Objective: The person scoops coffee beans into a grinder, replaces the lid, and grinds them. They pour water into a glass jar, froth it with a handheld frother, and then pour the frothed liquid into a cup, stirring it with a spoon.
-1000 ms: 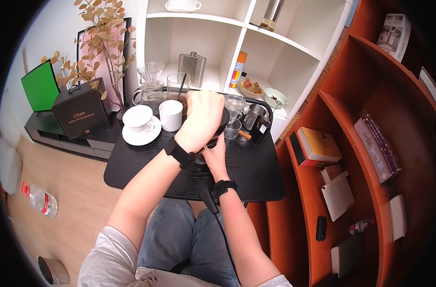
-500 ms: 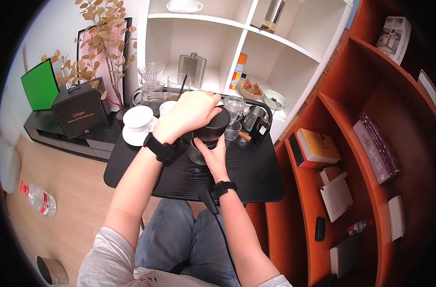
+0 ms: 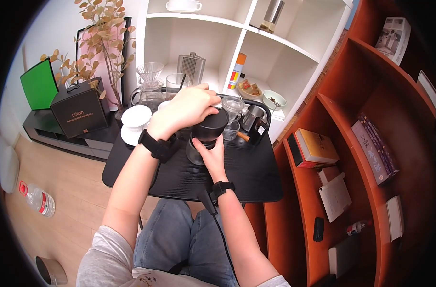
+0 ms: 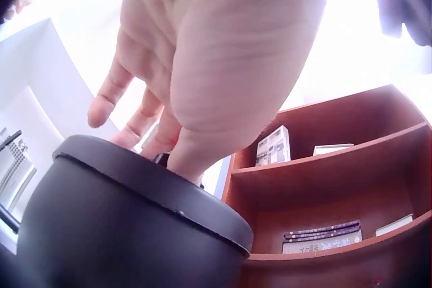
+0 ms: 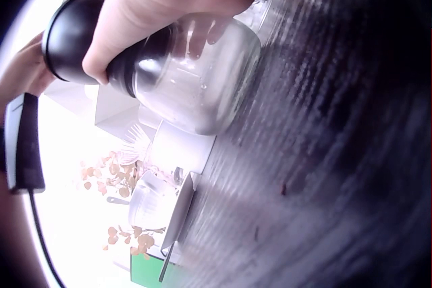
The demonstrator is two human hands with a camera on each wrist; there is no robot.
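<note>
- Pinching at black top (image 3: 211, 125) with left hand (image 3: 186, 107);
- gripping neck of glass jar (image 3: 194, 154) below with right hand (image 3: 214, 157);
- right of white saucer (image 3: 130, 137), over black table (image 3: 249, 179).

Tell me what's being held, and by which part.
The grinder: the right grip is round its neck and upper glass; the left grip pinches a small dark part on top, mostly hidden.

On the dark box (image 3: 74, 106) at the left of the head view, "Cliton" stands above a smaller line, "MANUAL COFFEE MAKER SET". The markings on the purple-edged books (image 3: 374, 150) at right, the spray can (image 3: 236, 74) at upper centre and the water bottle (image 3: 38, 199) at lower left are too small or blurred to read.
</note>
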